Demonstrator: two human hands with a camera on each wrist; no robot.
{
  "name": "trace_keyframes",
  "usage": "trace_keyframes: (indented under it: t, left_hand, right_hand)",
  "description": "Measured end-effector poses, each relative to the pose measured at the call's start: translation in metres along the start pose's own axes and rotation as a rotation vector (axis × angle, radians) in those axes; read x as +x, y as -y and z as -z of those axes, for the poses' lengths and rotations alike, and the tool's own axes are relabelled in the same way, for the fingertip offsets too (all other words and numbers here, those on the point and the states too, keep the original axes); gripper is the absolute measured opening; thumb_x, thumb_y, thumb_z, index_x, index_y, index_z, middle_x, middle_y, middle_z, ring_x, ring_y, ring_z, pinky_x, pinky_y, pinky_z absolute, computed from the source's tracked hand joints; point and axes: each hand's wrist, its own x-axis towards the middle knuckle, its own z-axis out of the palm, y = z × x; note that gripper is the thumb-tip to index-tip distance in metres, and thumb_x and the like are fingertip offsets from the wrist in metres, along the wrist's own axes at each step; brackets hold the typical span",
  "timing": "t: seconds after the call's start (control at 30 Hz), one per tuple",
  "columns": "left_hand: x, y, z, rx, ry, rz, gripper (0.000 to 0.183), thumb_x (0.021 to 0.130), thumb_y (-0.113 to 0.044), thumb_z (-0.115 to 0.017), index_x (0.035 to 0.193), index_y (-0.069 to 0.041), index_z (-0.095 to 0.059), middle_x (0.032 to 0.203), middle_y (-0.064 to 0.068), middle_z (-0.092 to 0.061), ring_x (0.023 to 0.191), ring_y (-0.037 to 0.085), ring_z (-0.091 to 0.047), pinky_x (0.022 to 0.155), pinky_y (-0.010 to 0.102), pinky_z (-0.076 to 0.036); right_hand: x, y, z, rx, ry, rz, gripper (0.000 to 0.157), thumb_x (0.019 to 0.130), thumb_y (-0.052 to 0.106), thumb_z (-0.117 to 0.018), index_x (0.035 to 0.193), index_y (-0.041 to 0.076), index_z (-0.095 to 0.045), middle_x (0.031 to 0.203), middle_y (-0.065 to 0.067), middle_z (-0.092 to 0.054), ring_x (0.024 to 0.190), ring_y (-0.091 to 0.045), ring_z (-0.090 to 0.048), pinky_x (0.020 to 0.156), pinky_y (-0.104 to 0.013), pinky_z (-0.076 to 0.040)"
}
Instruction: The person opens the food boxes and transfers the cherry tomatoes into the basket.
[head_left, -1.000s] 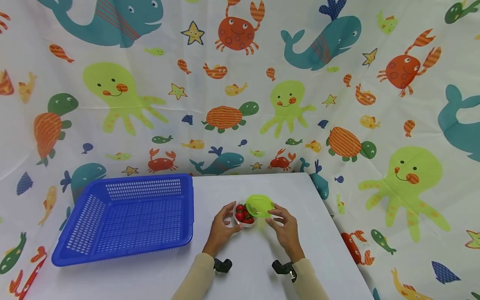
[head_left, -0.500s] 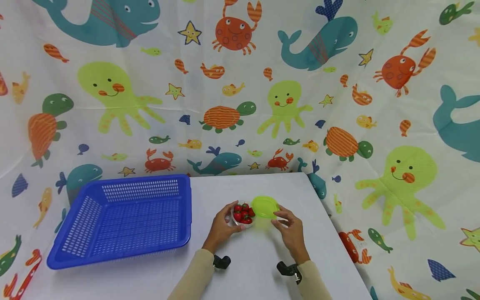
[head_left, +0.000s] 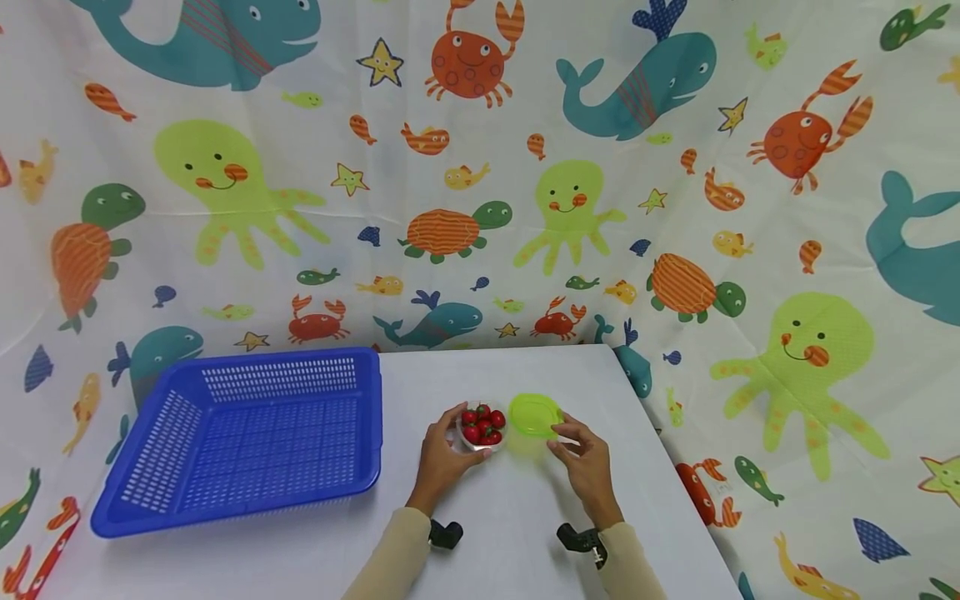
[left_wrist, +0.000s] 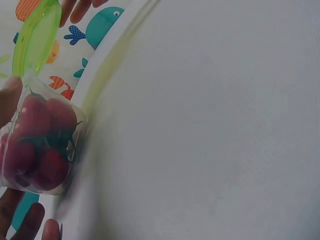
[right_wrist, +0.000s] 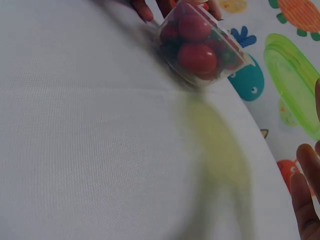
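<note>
Sea-creature cloth (head_left: 461, 175) behind, white table (head_left: 577, 375) in front. Blue mesh basket (head_left: 258, 450) at the person's left, long axis roughly left-right, mouth up, slotted floor visible. Left hand (head_left: 441, 458) curled round the clear container, thumb on the near side, fingers on the far left, gap only as wide as the tub. Right hand (head_left: 587, 462) pinches the lid at its near right edge, fingers and thumb nearly together. Clear container (right_wrist: 200, 75) is right of the basket, between the hands; upright, mouth up, no obvious long axis from above. Can't tell if its base touches the table. Green lid (head_left: 535, 415) is off, just right of the container, raised over the table; rounded-square, broad face up in head view. Red tomatoes (head_left: 482, 425), green stems, fill the container.
</note>
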Motion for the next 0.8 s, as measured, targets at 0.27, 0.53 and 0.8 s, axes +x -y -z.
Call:
trace_keyframes:
  t: [0.27, 0.53, 0.8]
  left_hand:
    - [0.001, 0.001, 0.005, 0.006, 0.066, -0.007, 0.097, 0.076, -0.037, -0.097, 0.159, -0.033, -0.048, 0.159, 0.001, -0.053, 0.142, 0.029, -0.048, 0.108, 0.055, -0.054]
    - [0.002, 0.002, 0.008, 0.021, 0.112, 0.006, 0.092, 0.078, -0.037, -0.096, 0.157, -0.035, -0.050, 0.160, 0.004, -0.053, 0.143, 0.031, -0.048, 0.112, 0.055, -0.053]
    - [0.002, 0.002, 0.009, -0.009, 0.071, -0.006, 0.099, 0.076, -0.032, -0.098, 0.161, -0.028, -0.046, 0.161, -0.002, -0.054, 0.142, 0.026, -0.050, 0.106, 0.047, -0.054]
  right_hand:
    - [0.003, -0.009, 0.007, -0.047, 0.008, -0.041, 0.027, 0.091, 0.005, -0.083, 0.117, 0.006, -0.078, 0.152, -0.007, -0.064, 0.142, -0.026, -0.058, 0.097, -0.021, -0.053]
    - [0.006, -0.020, 0.014, -0.128, 0.027, -0.085, 0.026, 0.091, 0.010, -0.084, 0.117, 0.010, -0.079, 0.152, -0.006, -0.064, 0.147, -0.028, -0.054, 0.098, -0.025, -0.051]
    - [0.009, -0.028, 0.020, -0.187, 0.070, -0.045, 0.026, 0.088, 0.011, -0.086, 0.114, 0.011, -0.080, 0.151, -0.012, -0.064, 0.147, -0.035, -0.053, 0.101, -0.032, -0.050]
